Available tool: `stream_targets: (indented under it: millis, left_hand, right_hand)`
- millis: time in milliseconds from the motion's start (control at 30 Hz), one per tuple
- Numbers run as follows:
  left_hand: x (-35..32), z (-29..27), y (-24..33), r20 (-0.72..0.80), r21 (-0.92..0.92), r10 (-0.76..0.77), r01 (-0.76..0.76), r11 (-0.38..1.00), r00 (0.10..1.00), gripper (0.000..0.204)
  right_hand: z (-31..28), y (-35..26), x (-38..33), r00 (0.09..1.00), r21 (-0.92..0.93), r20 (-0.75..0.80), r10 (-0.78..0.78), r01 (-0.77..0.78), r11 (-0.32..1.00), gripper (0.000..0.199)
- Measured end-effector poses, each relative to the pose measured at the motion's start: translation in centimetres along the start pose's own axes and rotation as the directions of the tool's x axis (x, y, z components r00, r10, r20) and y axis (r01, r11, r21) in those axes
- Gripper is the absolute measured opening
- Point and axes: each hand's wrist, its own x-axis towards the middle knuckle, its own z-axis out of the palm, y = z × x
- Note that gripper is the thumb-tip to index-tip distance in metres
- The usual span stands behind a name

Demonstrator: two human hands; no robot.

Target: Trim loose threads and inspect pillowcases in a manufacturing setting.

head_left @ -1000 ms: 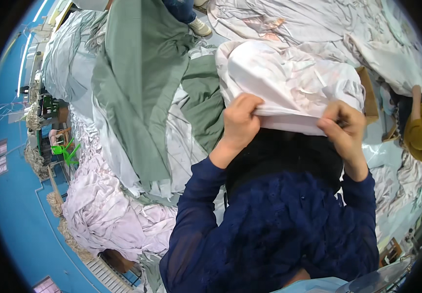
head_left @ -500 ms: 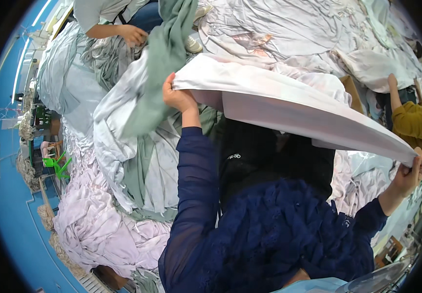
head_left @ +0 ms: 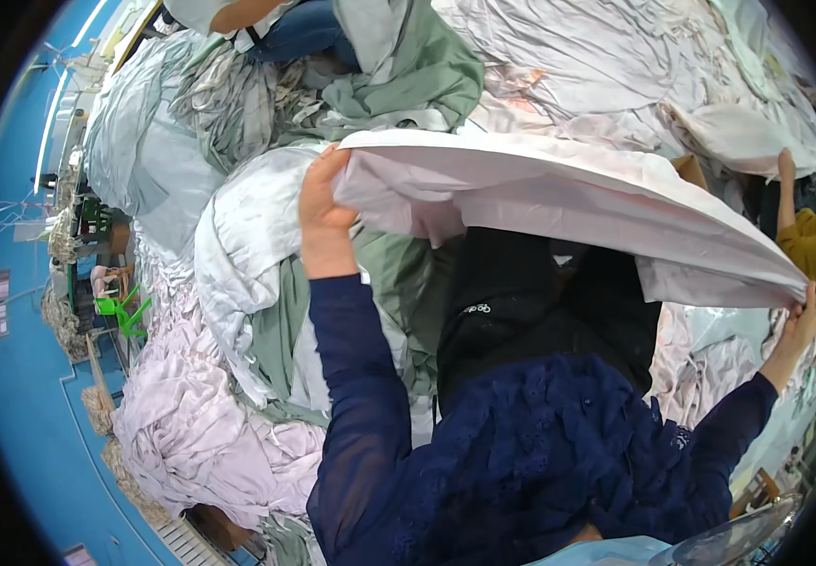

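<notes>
A length of pale pinkish-white cloth (head_left: 559, 193) is stretched between my two hands, its upper edge pulled out wide and its lower part hanging in front of my dark trousers. My left hand (head_left: 326, 203) grips the cloth's left corner, fingers closed over the edge. Far out to the right, my right hand (head_left: 798, 325) is closed on the opposite corner. Just left of my left hand lies heaped white cloth (head_left: 248, 222), with green cloth (head_left: 399, 292) beneath and beside my left forearm.
Heaps of lilac-white cloth (head_left: 210, 424) and grey-green cloth (head_left: 229, 104) lie on the left. A person in blue jeans (head_left: 304, 36) is at the upper left; another in a mustard top (head_left: 812, 250) is at the far right. A green plastic chair (head_left: 125, 309) stands by the blue floor (head_left: 26, 415).
The stretched cloth's left end has sagged into looser folds, and my left forearm now stands more upright. At the upper left, the other person's green cloth has dropped onto the heap.
</notes>
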Motion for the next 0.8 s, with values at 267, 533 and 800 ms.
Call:
stream_targets:
  millis: [267,533,800]
  left_hand:
    - [5.5,-4.3,0.4,-0.220,0.187,-0.361,0.402,0.896,0.906,0.014]
    - [7.1,-2.4,-3.6,-0.205,0.068,-0.376,0.396,0.916,0.904,0.013]
    - [-1.9,10.3,-15.3,0.723,0.670,-0.107,-0.730,-0.130,0.683,0.092]
  right_hand:
    - [5.6,3.7,2.5,0.986,-0.115,0.117,-0.120,0.133,0.984,0.017]
    - [3.5,7.9,5.1,0.996,-0.364,0.088,0.034,0.001,0.932,0.017]
    - [14.9,9.7,-11.6,0.805,-0.422,0.591,-0.052,0.363,0.831,0.030]
